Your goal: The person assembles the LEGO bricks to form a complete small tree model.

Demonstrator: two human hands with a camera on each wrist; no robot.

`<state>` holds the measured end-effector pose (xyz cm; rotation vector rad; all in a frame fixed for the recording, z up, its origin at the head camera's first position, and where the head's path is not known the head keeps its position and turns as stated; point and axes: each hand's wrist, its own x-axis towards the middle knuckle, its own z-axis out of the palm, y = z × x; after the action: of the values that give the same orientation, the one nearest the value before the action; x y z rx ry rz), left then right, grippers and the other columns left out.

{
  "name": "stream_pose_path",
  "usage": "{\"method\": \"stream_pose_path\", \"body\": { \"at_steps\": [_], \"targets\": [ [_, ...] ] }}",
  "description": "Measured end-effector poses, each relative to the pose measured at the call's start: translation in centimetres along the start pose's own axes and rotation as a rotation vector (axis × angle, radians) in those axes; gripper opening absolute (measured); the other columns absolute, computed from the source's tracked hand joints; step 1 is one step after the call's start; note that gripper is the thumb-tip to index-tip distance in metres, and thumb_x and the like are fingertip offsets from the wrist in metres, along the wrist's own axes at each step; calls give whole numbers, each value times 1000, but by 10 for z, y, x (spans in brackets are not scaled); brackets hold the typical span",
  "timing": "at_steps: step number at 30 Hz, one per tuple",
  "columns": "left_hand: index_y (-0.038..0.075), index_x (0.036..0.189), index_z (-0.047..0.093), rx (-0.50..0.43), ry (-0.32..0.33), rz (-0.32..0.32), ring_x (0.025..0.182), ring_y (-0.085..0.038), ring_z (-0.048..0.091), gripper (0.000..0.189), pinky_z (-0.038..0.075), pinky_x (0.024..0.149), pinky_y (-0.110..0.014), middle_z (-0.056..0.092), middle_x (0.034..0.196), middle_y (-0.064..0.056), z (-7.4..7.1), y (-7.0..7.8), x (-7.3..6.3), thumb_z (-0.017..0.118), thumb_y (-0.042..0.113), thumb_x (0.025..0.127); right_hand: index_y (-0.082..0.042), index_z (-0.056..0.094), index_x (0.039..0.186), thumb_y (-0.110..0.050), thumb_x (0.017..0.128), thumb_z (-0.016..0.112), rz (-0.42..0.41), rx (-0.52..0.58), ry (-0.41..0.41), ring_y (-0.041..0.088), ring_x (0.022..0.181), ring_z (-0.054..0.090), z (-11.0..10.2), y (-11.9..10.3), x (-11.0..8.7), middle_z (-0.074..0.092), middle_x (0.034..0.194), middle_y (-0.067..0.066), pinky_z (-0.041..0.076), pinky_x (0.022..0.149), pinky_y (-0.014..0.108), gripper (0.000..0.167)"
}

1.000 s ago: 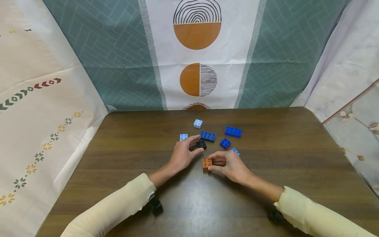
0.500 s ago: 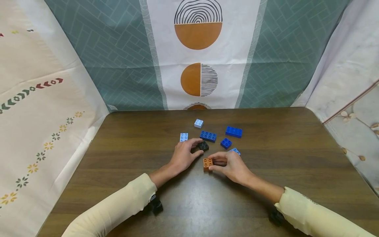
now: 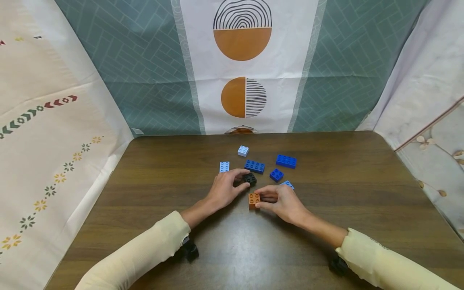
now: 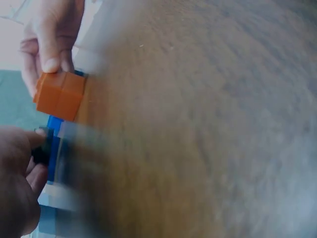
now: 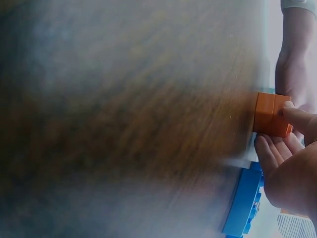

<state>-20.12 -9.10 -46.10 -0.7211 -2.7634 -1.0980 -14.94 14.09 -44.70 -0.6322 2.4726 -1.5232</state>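
My right hand (image 3: 284, 203) pinches a stack of two orange 2x2 toy bricks (image 3: 254, 200) between thumb and fingers, studs up; the seam between the two shows in both wrist views. Just to its left, my left hand (image 3: 226, 187) has thumb and fingertips at a black 2x2 brick (image 3: 250, 179). In the left wrist view this black brick (image 4: 44, 148) sits between thumb and finger, partly hidden by them. Behind it lies a blue 2x4 brick (image 3: 255, 166). A light blue brick (image 3: 224, 166) is partly covered by the left hand.
Farther back lie a pale 2x2 brick (image 3: 243, 151) and a dark blue 2x4 brick (image 3: 286, 161). A dark blue 2x2 brick (image 3: 276, 175) and a mid-blue brick (image 3: 288, 184) lie beyond the right hand. Curtains stand around the wooden table (image 3: 163, 161).
My left fingers have drawn in around the black brick, which has shifted slightly to the right and nearer the orange stack. The right hand holds its place with the orange bricks.
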Motion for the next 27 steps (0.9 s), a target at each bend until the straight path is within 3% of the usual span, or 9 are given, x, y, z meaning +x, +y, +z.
{"method": "stream_pose_path", "body": {
  "at_steps": [13, 18, 27],
  "targets": [
    [13, 133, 72, -138, -95, 212, 107, -19, 75, 37, 60, 94, -39, 74, 130, -1, -28, 6, -11, 81, 18, 98, 2, 74, 122, -6, 92, 84, 27, 23, -14, 30, 110, 75, -1, 1, 2, 76, 118, 16, 61, 90, 33, 33],
    [12, 133, 71, -185, -152, 248, 107, -23, 75, 39, 60, 94, -40, 74, 127, -2, -32, 11, -17, 82, 16, 96, 3, 74, 123, -6, 92, 84, 50, 55, -25, 30, 111, 75, -2, 2, 2, 75, 121, 17, 61, 91, 32, 35],
    [10, 131, 71, -231, -208, 261, 105, -17, 74, 38, 61, 91, -34, 74, 125, -3, -27, 14, -24, 83, 10, 95, 3, 73, 125, -7, 93, 84, 30, 77, -43, 31, 113, 74, -2, 3, 1, 74, 123, 17, 60, 92, 31, 36]
  ]
}}
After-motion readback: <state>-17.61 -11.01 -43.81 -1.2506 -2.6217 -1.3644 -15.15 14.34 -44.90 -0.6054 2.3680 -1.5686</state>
